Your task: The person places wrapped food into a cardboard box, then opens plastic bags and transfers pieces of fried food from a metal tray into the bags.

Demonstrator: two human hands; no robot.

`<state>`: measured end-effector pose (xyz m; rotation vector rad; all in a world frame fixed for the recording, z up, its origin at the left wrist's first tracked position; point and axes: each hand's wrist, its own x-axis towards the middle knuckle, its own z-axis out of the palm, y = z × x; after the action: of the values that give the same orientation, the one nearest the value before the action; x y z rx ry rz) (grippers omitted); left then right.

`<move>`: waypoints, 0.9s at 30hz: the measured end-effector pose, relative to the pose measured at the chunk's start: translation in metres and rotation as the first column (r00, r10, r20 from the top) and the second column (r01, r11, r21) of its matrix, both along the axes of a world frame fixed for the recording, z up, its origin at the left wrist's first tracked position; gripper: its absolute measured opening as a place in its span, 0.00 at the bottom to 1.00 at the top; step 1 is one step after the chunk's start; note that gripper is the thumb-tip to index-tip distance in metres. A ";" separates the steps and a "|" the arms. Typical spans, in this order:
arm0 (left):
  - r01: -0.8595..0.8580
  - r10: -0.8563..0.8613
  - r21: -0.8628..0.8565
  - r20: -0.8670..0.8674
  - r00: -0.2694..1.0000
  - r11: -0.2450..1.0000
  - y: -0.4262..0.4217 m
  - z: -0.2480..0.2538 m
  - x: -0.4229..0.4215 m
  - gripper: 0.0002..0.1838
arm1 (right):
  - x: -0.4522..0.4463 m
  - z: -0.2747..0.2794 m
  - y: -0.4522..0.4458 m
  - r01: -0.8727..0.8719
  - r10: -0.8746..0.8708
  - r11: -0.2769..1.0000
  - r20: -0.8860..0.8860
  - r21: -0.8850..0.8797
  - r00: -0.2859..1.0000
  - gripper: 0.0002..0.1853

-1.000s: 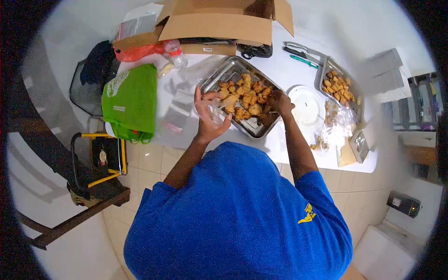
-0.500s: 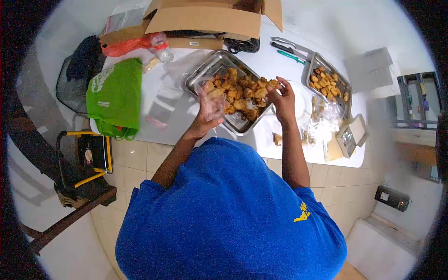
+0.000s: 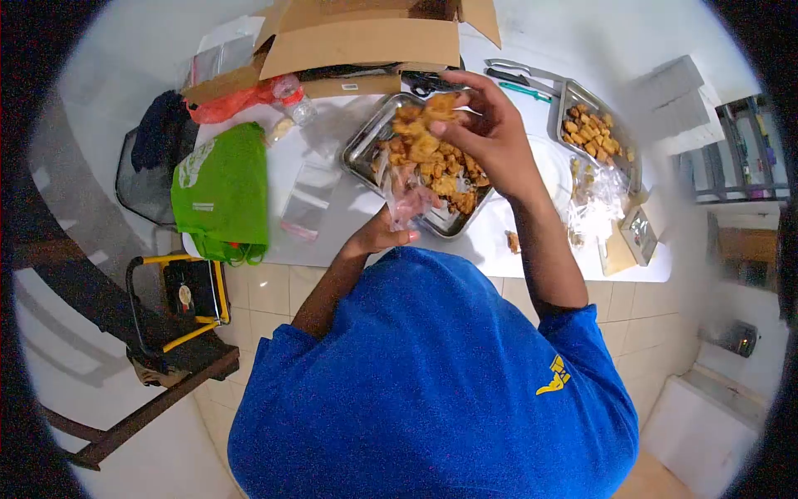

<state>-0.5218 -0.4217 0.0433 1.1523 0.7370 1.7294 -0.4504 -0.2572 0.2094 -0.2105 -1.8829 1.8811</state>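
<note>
My left hand [image 3: 384, 231] is closed round a clear plastic bag [image 3: 402, 206] at the near left side of a metal tray [image 3: 356, 154]. How much the bag contains is hard to make out. Golden-brown fried food pieces [image 3: 461, 198] are heaped in that tray. Above the heap, my right hand [image 3: 497, 137] pinches a fried food piece [image 3: 442, 106] between thumb and fingers, up and to the right of the bag. The lower edge of this piece blends with the heap behind it.
A second metal tray [image 3: 565, 93] of browned cubes stands at right, near knives [image 3: 522, 76]. Cardboard boxes [image 3: 357, 46] line the back. Left are a green bag [image 3: 220, 191], a plastic bottle [image 3: 293, 98] and flat clear bags [image 3: 309, 200]. Crumpled plastic [image 3: 594, 195] lies right.
My right hand has moved up and left from the tray's right side, now raised over the heap with a fried piece. The left hand still holds the bag. The whole view has shifted slightly.
</note>
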 end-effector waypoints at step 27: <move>-0.117 0.111 -0.213 -0.039 0.993 0.970 -0.013 0.032 -0.006 0.44 | 0.006 -0.005 -0.018 -0.303 0.174 0.757 0.269 0.578 0.947 0.39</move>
<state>-0.5277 -0.4344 0.0751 1.0028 0.9982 1.6834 -0.4447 -0.2755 0.2047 0.0705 -2.6641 1.3069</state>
